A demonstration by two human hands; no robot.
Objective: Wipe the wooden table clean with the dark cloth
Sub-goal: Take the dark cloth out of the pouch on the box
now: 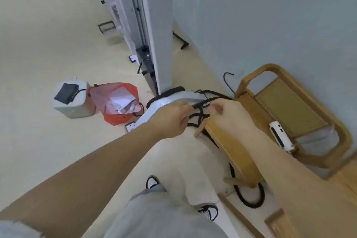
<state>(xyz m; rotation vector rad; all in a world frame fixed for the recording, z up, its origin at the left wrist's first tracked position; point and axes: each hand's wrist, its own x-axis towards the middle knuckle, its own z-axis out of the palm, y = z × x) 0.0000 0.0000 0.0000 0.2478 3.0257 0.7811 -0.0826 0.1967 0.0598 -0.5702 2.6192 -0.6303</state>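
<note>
Hands meet above floor. Left hand [173, 118] fingers [190, 105] pinch black cord [201, 103]; right hand [229, 114] fingers curled narrow on same tangle. Dark cloth not identifiable. Light wooden desk [231, 147] edge just below right fingers, long axis running toward wearer; right hand nearer.

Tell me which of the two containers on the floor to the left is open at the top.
The red plastic bag, with white paper showing inside. The white box-shaped bin beside it is closed, with a dark pouch lying on top.
</note>
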